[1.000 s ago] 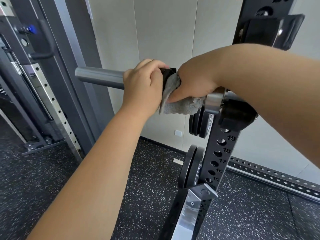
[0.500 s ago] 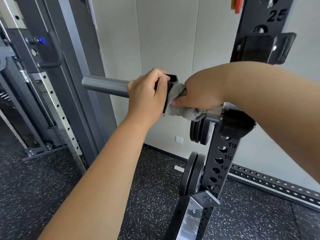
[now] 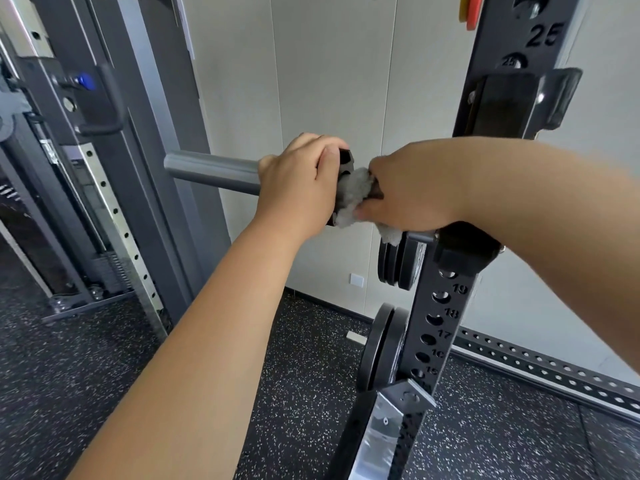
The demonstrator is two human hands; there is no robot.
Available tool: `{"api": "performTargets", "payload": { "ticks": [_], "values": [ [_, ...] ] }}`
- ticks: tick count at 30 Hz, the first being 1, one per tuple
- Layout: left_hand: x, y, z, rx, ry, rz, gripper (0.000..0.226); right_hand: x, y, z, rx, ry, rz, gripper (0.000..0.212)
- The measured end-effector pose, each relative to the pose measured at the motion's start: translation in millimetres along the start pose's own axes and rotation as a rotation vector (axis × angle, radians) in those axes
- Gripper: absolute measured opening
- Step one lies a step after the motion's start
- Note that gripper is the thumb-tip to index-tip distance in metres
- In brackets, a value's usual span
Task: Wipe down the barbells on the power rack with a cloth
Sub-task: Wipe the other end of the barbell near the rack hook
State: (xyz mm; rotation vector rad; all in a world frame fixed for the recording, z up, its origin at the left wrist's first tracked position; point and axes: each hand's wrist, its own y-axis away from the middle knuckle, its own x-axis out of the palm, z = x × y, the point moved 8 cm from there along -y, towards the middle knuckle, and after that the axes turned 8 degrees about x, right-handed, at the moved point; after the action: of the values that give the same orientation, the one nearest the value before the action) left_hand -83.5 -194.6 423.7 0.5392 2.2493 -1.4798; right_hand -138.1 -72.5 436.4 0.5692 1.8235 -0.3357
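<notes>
Left hand (image 3: pixel 298 181) wrapped over the barbell (image 3: pixel 211 171), fingers curled on top, hard against a black collar (image 3: pixel 346 159). Right hand (image 3: pixel 412 192) clamped round the grey cloth (image 3: pixel 355 195), which is bunched between palm and bar; a loose corner hangs below. Both hands closed, neither free.

Bar lies near level, long axis left to right across the view. From the left hand the bare grey sleeve runs out leftward to its open end. Rightward the bar passes under the right hand and sits in the black hook (image 3: pixel 464 251) on the rack (image 3: pixel 446 306) upright. Cloth sits just right of the collar, touching it, between the two hands.

Judgement: the long bare stretch lies left of both hands, beyond the collar. The right hand has the cloth, but the left hand is nearer that stretch and sits in the way. A pass along the axis toward the sleeve end likely needs the left hand to let go or slide outward first. The collar may snag the cloth. Cannot tell whether the sleeve is already wiped.

Plates (image 3: pixel 394 265) hang on a peg below the hook, apart from the hands
</notes>
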Motion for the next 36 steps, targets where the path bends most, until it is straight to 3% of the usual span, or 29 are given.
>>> {"api": "performTargets", "payload": {
  "ticks": [3, 6, 9, 12, 13, 18, 20, 22, 26, 27, 30, 36],
  "values": [
    [-2.5, 5.7, -2.5, 0.032, 0.042, -0.032, 0.041, 1.1, -16.0, -2.3, -0.033, -0.019, 0.073, 0.065],
    [-5.9, 11.2, -4.6, 0.060, 0.055, -0.046, 0.040, -4.0, -27.2, -4.7, 0.004, -0.059, 0.093, 0.076],
    [-9.4, 12.9, -5.8, 0.055, 0.073, -0.043, 0.039, -11.7, -26.9, 2.3, -0.027, -0.035, -0.021, 0.063],
    [-10.2, 16.7, -4.7, 0.017, 0.087, -0.052, 0.034, -29.0, -13.7, -10.4, 0.000, 0.022, -0.242, 0.025],
    [-10.5, 17.5, -4.2, 0.005, 0.090, -0.058, 0.031, -38.1, -5.3, -20.1, 0.041, -0.027, -0.312, 0.021],
    [-14.2, 11.8, -6.2, -0.088, 0.103, -0.083, 0.019, -57.5, 33.3, -51.2, 0.039, -0.170, -0.447, 0.017],
    [-11.9, 9.3, -10.2, -0.115, 0.059, -0.086, 0.023, -51.6, 42.8, -53.2, 0.008, -0.235, -0.400, 0.021],
    [-9.3, 10.0, -14.4, -0.117, 0.048, -0.128, 0.023, -34.8, 50.1, -43.8, -0.006, -0.150, -0.370, 0.020],
    [-7.4, 19.4, -17.1, -0.063, 0.075, -0.209, 0.019, -2.0, 44.6, -21.4, -0.054, 0.000, -0.299, 0.084],
    [-8.1, 22.6, -18.5, -0.049, 0.074, -0.211, 0.021, -1.3, 43.7, -21.0, -0.075, -0.023, -0.304, 0.080],
    [-9.8, 27.2, -19.9, -0.024, 0.079, -0.191, 0.024, -12.2, 55.9, -39.4, -0.091, -0.217, -0.397, 0.025],
    [-14.5, 32.2, -17.0, -0.024, 0.124, -0.238, 0.013, -26.0, 98.8, -97.7, 0.148, -0.271, -0.726, 0.036]
  ]
}}
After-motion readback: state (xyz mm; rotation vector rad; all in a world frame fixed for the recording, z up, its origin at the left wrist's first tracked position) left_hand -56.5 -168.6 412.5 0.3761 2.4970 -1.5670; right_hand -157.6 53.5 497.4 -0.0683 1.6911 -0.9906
